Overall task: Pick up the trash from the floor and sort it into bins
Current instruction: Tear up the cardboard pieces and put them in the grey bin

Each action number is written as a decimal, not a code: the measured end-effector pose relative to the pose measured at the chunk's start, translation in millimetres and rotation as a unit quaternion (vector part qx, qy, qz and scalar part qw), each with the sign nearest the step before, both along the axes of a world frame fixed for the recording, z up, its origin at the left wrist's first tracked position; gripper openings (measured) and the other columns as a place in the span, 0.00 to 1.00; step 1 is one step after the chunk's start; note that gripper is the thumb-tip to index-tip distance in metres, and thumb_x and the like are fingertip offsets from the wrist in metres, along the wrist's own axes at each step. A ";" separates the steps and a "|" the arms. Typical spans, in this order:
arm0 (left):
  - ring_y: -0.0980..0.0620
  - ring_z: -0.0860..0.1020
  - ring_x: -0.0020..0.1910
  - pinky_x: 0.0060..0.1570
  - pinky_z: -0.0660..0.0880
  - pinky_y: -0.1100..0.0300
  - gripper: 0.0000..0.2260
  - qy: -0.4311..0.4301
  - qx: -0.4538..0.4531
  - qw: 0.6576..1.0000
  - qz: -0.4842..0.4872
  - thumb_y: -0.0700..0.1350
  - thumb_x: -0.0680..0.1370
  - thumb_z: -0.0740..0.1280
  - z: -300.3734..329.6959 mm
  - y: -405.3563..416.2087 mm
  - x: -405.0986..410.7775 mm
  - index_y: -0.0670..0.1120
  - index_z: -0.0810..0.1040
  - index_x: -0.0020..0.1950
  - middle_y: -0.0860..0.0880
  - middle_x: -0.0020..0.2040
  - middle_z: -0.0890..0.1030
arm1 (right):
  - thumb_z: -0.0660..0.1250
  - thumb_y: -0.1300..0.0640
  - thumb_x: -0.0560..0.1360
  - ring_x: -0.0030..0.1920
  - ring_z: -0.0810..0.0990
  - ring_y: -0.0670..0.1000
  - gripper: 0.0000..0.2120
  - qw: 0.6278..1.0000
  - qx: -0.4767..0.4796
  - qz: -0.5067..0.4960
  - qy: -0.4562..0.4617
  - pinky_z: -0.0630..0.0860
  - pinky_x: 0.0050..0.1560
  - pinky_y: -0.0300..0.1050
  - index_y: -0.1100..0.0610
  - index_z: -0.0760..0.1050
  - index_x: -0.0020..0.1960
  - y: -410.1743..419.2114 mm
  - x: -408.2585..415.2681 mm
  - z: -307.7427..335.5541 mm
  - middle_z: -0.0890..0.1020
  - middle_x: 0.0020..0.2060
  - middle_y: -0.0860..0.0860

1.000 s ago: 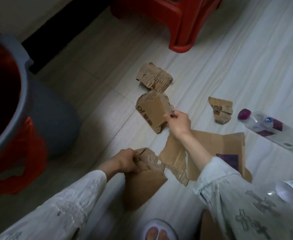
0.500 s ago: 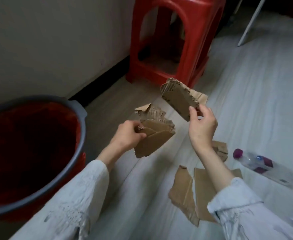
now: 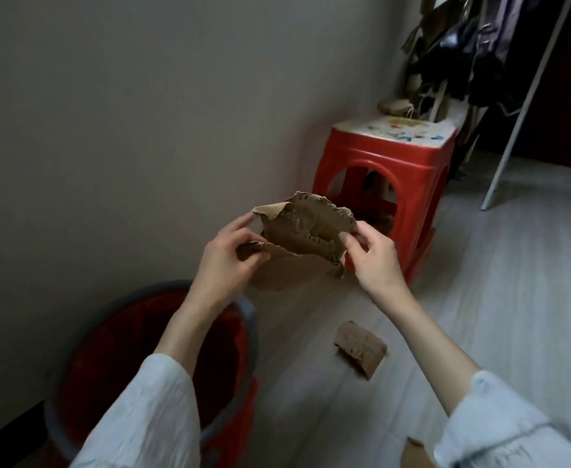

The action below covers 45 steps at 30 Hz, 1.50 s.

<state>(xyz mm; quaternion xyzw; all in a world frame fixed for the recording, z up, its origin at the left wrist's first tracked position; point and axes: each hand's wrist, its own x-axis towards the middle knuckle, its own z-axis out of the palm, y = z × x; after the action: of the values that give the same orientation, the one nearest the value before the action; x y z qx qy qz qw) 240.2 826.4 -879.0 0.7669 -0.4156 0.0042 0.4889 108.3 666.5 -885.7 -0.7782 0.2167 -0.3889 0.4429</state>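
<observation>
Cardboard pieces (image 3: 302,243): torn brown corrugated scraps stacked together, held in the air at frame centre, above the floor and just in front of the red stool.
Left hand (image 3: 225,255): left of centre, palm toward the stack; thumb and fingers curled round the stack's left edge, grasping it. Forearm rises from the lower left, crossing over the bin.
Right hand (image 3: 371,255): right of centre; fingertips pinch the stack's right edge, remaining fingers loosely bent. Forearm extends from the lower right.
Sleeves: pale, loose fabric, pushed back to mid-forearm on both arms.
Bin (image 3: 248,312): grey rim, red liner inside; lower left of frame, against the wall, below the left forearm.
Loose cardboard scrap (image 3: 360,347): lies flat on the floor, lower centre-right, apart from both hands.
Second scrap (image 3: 414,452): bottom right edge, partly cut off by the frame.
Floor (image 3: 496,265): pale wood-grain planks.
Red stool (image 3: 388,167): plastic, upper centre-right, beside the wall.
Clothes rack (image 3: 527,96): upper right, white leg slanting, dark garments hanging.
</observation>
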 end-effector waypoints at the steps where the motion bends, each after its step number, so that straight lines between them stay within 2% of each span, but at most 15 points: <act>1: 0.54 0.73 0.62 0.62 0.73 0.52 0.07 0.019 -0.009 1.000 0.001 0.38 0.72 0.71 3.1 12.8 7.9 0.49 0.80 0.45 0.55 0.62 0.74 | 0.63 0.62 0.77 0.43 0.80 0.46 0.11 1.000 0.003 0.028 -0.001 0.76 0.49 0.46 0.47 0.77 0.48 8.0 11.6 4.4 0.81 0.40 0.41; 5: 0.54 0.75 0.58 0.55 0.75 0.60 0.08 0.088 -0.061 0.994 0.032 0.37 0.73 0.69 13.7 50.6 32.8 0.50 0.79 0.46 0.54 0.58 0.76 | 0.63 0.63 0.77 0.45 0.82 0.53 0.12 0.995 0.027 0.090 -0.013 0.77 0.52 0.51 0.46 0.77 0.46 38.4 48.6 12.0 0.83 0.42 0.47; 9: 0.58 0.74 0.57 0.50 0.73 0.65 0.10 0.142 -0.069 0.987 0.033 0.35 0.72 0.69 19.3 80.7 43.2 0.51 0.80 0.44 0.55 0.59 0.75 | 0.62 0.66 0.77 0.45 0.80 0.41 0.14 0.986 0.071 0.142 -0.043 0.76 0.49 0.38 0.47 0.77 0.47 65.8 67.7 -6.4 0.82 0.43 0.42; 13: 0.64 0.78 0.44 0.40 0.74 0.73 0.10 0.157 -0.057 0.983 0.069 0.36 0.71 0.71 10.7 96.4 45.2 0.52 0.80 0.42 0.55 0.47 0.80 | 0.62 0.67 0.77 0.36 0.78 0.34 0.10 0.979 0.111 0.167 -0.032 0.73 0.39 0.28 0.55 0.79 0.49 75.9 66.4 -18.4 0.82 0.40 0.45; 17: 0.64 0.79 0.35 0.36 0.75 0.73 0.09 0.201 -0.108 0.964 0.138 0.34 0.71 0.71 6.9 118.8 57.5 0.49 0.79 0.42 0.52 0.40 0.81 | 0.67 0.61 0.75 0.36 0.77 0.46 0.08 0.992 0.085 0.093 -0.007 0.74 0.40 0.42 0.50 0.82 0.45 70.9 67.6 -20.4 0.83 0.37 0.53; 19: 0.61 0.79 0.35 0.35 0.73 0.73 0.10 0.185 -0.056 0.967 0.164 0.34 0.71 0.70 0.1 130.6 65.9 0.49 0.78 0.41 0.53 0.39 0.79 | 0.69 0.59 0.74 0.41 0.79 0.47 0.06 0.998 0.048 0.047 0.019 0.74 0.45 0.44 0.56 0.83 0.50 70.0 68.2 -24.2 0.84 0.40 0.51; 21: 0.55 0.76 0.41 0.40 0.72 0.65 0.11 0.137 0.052 0.973 0.179 0.33 0.70 0.71 -14.1 136.2 71.4 0.48 0.75 0.41 0.50 0.40 0.78 | 0.69 0.59 0.74 0.43 0.78 0.46 0.09 0.998 0.010 0.036 0.049 0.71 0.46 0.39 0.59 0.82 0.53 75.3 68.8 -30.2 0.83 0.42 0.48; 24: 0.49 0.74 0.44 0.40 0.69 0.62 0.17 0.104 0.142 0.974 0.141 0.33 0.69 0.72 -42.1 135.5 72.5 0.49 0.66 0.42 0.47 0.43 0.76 | 0.68 0.60 0.74 0.49 0.80 0.48 0.11 0.994 -0.040 0.047 0.087 0.68 0.48 0.31 0.61 0.81 0.56 88.9 71.4 -39.3 0.84 0.50 0.52; 26: 0.49 0.76 0.46 0.40 0.69 0.63 0.18 0.109 0.192 0.970 0.103 0.34 0.70 0.71 -56.8 134.0 70.8 0.48 0.66 0.50 0.47 0.45 0.77 | 0.69 0.61 0.74 0.52 0.81 0.51 0.12 0.991 -0.071 0.055 0.098 0.68 0.51 0.31 0.62 0.80 0.56 96.9 72.8 -42.5 0.84 0.52 0.55; 28: 0.51 0.76 0.49 0.45 0.70 0.62 0.21 0.107 0.247 0.960 0.076 0.35 0.70 0.71 -68.4 135.2 71.6 0.51 0.66 0.55 0.48 0.49 0.77 | 0.69 0.62 0.73 0.53 0.81 0.53 0.11 0.988 -0.099 0.067 0.093 0.71 0.54 0.37 0.62 0.80 0.55 102.8 72.5 -41.4 0.83 0.52 0.56; 32: 0.53 0.78 0.49 0.51 0.74 0.59 0.16 0.128 0.339 0.931 0.042 0.35 0.69 0.72 -81.5 141.9 78.8 0.50 0.74 0.52 0.50 0.46 0.80 | 0.69 0.63 0.73 0.50 0.81 0.57 0.11 0.979 -0.161 0.088 0.089 0.76 0.54 0.50 0.61 0.81 0.55 107.7 71.9 -38.1 0.84 0.50 0.57; 37: 0.58 0.79 0.42 0.47 0.75 0.66 0.11 0.240 0.405 0.881 -0.032 0.33 0.73 0.69 -74.2 156.4 79.8 0.42 0.80 0.53 0.51 0.40 0.81 | 0.68 0.61 0.74 0.51 0.81 0.56 0.11 0.960 -0.226 0.121 0.112 0.75 0.54 0.49 0.59 0.81 0.55 116.0 75.9 -47.9 0.84 0.49 0.55; 40: 0.57 0.79 0.36 0.38 0.76 0.67 0.08 0.276 0.336 0.900 0.024 0.32 0.74 0.67 -70.8 165.0 80.0 0.42 0.80 0.50 0.47 0.38 0.82 | 0.67 0.60 0.75 0.50 0.80 0.54 0.11 0.950 -0.252 0.136 0.122 0.75 0.53 0.48 0.57 0.81 0.56 123.5 79.8 -51.2 0.84 0.48 0.52; 43: 0.54 0.78 0.37 0.38 0.73 0.63 0.11 0.150 0.202 0.949 0.188 0.32 0.75 0.64 -76.9 170.8 92.4 0.42 0.79 0.54 0.43 0.41 0.81 | 0.66 0.59 0.75 0.49 0.81 0.53 0.10 0.942 -0.277 0.149 0.117 0.75 0.50 0.48 0.57 0.81 0.55 132.3 82.1 -50.5 0.85 0.47 0.51; 45: 0.48 0.76 0.43 0.45 0.71 0.59 0.13 0.057 0.159 0.948 0.268 0.36 0.74 0.67 -78.9 174.3 97.7 0.42 0.78 0.58 0.42 0.46 0.79 | 0.66 0.59 0.74 0.46 0.81 0.53 0.09 0.934 -0.295 0.170 0.108 0.77 0.47 0.48 0.57 0.82 0.53 140.3 82.9 -51.7 0.85 0.44 0.51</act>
<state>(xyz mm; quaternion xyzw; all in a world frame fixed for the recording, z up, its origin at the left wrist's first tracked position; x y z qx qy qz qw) 337.8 1000.7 -957.9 0.9170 -0.1611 0.0252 0.3641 191.1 806.8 -937.4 -0.9365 0.0032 -0.2673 0.2269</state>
